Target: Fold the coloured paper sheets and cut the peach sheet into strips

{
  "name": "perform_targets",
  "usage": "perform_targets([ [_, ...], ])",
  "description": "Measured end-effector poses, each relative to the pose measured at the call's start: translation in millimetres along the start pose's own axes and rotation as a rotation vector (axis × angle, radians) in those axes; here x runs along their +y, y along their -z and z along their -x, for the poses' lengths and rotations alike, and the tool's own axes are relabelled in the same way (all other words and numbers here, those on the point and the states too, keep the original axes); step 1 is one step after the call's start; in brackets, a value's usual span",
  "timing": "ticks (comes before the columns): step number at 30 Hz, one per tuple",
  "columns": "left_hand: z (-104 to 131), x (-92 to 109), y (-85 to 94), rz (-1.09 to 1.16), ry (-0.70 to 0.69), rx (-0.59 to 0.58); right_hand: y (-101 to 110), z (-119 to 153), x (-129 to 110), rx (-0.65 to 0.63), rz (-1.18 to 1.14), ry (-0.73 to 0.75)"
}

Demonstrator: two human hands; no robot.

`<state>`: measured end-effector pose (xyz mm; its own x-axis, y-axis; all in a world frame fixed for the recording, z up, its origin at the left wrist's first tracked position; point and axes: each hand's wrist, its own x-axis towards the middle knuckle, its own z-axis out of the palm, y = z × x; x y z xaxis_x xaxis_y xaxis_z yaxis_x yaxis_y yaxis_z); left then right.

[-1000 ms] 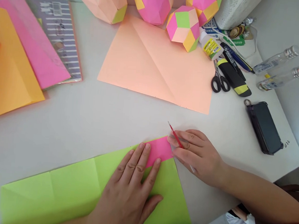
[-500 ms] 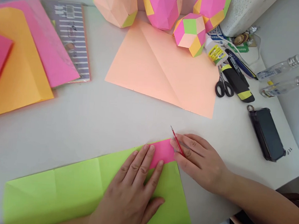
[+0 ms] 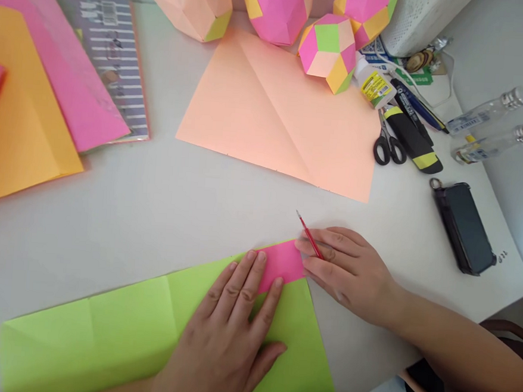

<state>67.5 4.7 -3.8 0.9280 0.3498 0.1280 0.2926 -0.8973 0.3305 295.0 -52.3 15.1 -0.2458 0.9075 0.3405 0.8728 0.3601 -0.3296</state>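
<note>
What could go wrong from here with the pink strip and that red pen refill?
The pink paper strip might slide on the green sheet, as the left hand lies only over its left part.

The red pen refill in the right hand has a bare tip pointing over the table, so a stray mark seems possible.

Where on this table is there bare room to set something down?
Bare tabletop lies between the green paper and peach sheet, and between the right hand and phone. The upper right is crowded: scissors, glue bottle and black-and-yellow tool bunch together.
</note>
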Motion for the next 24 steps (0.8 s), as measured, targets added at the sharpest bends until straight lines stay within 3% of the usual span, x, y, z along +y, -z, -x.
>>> perform_targets([
  [11,0.7,1.2,0.1,0.019,0.007,-0.013,-1.7,-0.2,2.4,0.039,-0.020,-0.011],
  [18,2.0,5.2,3.5,-0.017,0.022,0.042,-2.3,1.9,2.1,0.031,-0.003,-0.030],
  [24,1.2,4.0,8.4,-0.053,-0.032,0.055,-1.0,1.5,1.7,0.018,-0.014,-0.025],
])
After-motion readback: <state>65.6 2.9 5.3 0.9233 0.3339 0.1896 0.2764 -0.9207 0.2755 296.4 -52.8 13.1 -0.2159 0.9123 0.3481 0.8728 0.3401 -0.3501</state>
